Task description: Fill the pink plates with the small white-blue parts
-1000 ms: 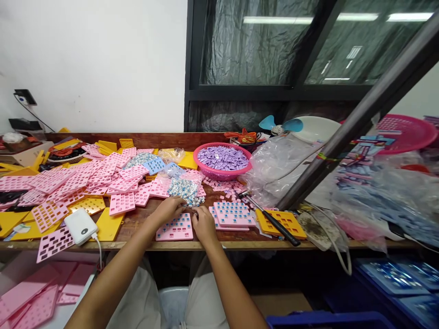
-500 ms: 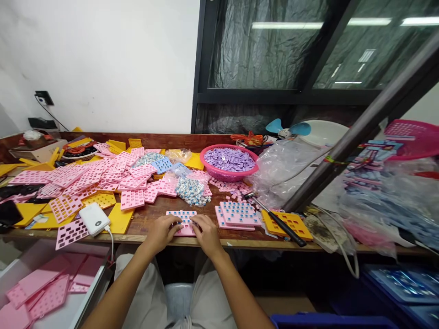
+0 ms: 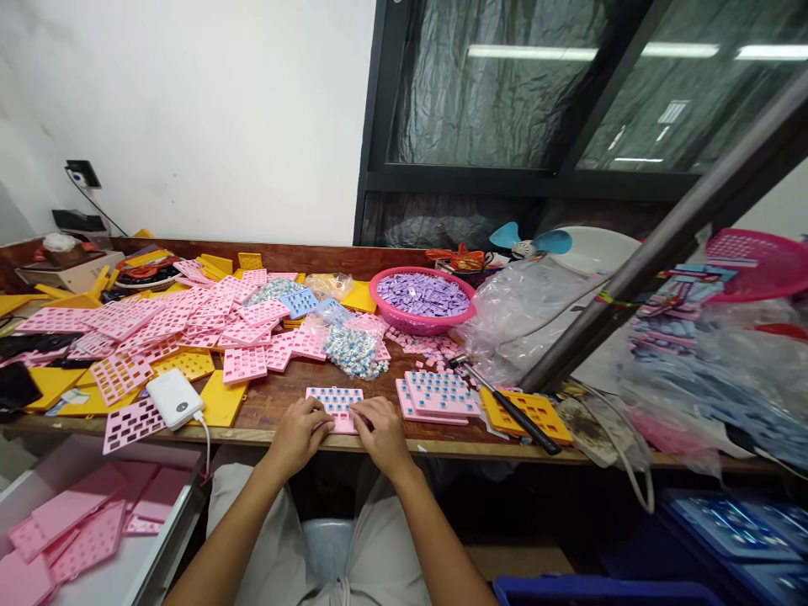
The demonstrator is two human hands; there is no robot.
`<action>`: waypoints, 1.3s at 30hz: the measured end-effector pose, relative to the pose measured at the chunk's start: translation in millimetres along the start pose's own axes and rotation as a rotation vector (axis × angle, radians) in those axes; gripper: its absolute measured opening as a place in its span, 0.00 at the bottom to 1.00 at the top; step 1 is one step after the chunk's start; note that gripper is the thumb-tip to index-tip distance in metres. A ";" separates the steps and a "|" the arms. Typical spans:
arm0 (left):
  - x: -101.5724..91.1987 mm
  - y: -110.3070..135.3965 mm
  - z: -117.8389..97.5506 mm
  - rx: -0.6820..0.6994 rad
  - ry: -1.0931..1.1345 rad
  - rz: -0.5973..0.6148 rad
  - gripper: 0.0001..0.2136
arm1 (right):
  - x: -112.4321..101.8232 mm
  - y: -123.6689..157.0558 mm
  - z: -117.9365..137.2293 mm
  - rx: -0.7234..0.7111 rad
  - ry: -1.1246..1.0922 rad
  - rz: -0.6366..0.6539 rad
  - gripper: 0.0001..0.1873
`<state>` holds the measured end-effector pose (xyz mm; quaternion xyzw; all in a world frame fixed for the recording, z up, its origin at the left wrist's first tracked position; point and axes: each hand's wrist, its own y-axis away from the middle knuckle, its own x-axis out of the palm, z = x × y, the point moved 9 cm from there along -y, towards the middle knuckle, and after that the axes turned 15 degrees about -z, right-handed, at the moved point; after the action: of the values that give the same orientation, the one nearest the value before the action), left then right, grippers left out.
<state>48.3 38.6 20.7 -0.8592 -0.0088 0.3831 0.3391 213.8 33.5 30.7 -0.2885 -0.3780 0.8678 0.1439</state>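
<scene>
With the pink board [image 3: 339, 409] on the table [image 3: 268, 408] at twelve o'clock, left hand [image 3: 299, 434] curled at its eight o'clock, right hand [image 3: 381, 434] at its four, what either pinches I cannot tell, steady straight-down pressure should work best.

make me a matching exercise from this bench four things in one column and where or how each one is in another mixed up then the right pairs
1. Hammer
2. White power bank
3. Purple pieces
4. Front centre pink plate

A. In a pink basket
B. Between left hand and right hand
C. Joined to a white cable
D. Across a yellow plate

Pairs: 1-D, 2-C, 3-A, 4-B
</scene>
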 end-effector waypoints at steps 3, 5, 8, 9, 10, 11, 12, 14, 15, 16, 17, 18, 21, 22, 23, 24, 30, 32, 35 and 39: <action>0.3 -7.9 -10.3 0.060 -0.127 0.080 0.09 | -14.6 -2.5 -14.5 0.148 -0.015 -0.136 0.11; 1.5 -12.2 -13.4 0.062 -0.161 0.122 0.08 | -19.0 -0.8 -26.2 0.253 -0.019 -0.143 0.12; 3.4 -12.2 -10.7 0.005 -0.102 0.129 0.07 | -13.4 4.1 -32.2 0.281 -0.020 0.002 0.10; 3.1 -10.6 -8.8 -0.015 -0.076 0.107 0.07 | -11.1 6.0 -31.6 0.265 -0.028 0.051 0.10; 2.4 -8.3 -6.9 -0.030 -0.056 0.076 0.07 | -9.8 7.7 -30.7 0.250 -0.038 0.086 0.09; 1.3 -5.7 -5.3 -0.040 -0.043 0.042 0.07 | -9.2 9.1 -29.9 0.240 -0.052 0.108 0.09; 0.3 -3.1 -4.1 -0.049 -0.036 0.008 0.08 | -9.4 10.0 -29.6 0.239 -0.065 0.118 0.08; -1.1 0.5 -2.2 -0.068 -0.036 -0.041 0.07 | -11.0 10.6 -29.7 0.260 -0.087 0.115 0.09; -0.8 1.2 -1.3 -0.081 -0.042 -0.049 0.07 | -11.8 10.4 -29.3 0.272 -0.097 0.112 0.10; 0.3 0.9 -0.4 -0.094 -0.049 -0.042 0.06 | -12.5 9.8 -27.9 0.276 -0.109 0.111 0.11; 1.9 0.0 0.8 -0.110 -0.053 -0.027 0.06 | -12.8 9.0 -25.3 0.269 -0.125 0.113 0.12; 3.6 -1.5 2.2 -0.124 -0.053 -0.005 0.05 | -12.7 8.2 -22.0 0.253 -0.145 0.120 0.12; 6.5 -7.6 5.8 -0.144 -0.020 0.059 0.04 | -11.3 7.4 -15.6 0.209 -0.186 0.149 0.11; 6.7 -9.9 6.7 -0.141 -0.002 0.080 0.03 | -10.4 7.9 -16.2 0.209 -0.190 0.158 0.10; 6.9 -12.7 7.6 -0.139 0.017 0.100 0.03 | -9.5 8.6 -17.8 0.213 -0.192 0.164 0.09; 6.7 -16.2 8.5 -0.139 0.035 0.115 0.04 | -8.6 9.3 -19.8 0.217 -0.193 0.168 0.08; 2.6 -69.9 0.4 -0.050 0.039 -0.039 0.09 | -7.6 13.0 -21.4 0.159 -0.155 0.148 0.08; 20.0 -91.7 -9.2 0.049 -0.026 0.006 0.09 | -7.7 14.1 -16.4 0.102 -0.121 0.141 0.09; 58.3 -114.7 -15.4 0.169 -0.144 0.163 0.10 | -8.8 14.5 -14.0 0.063 -0.063 0.102 0.08; 88.9 -128.8 -5.3 0.182 -0.215 0.241 0.10 | -10.7 13.5 -21.3 0.105 -0.018 0.043 0.05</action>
<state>146.1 159.1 41.2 -0.7741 0.0924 0.5096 0.3641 234.8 31.7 13.2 -0.2810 -0.3268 0.8920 0.1365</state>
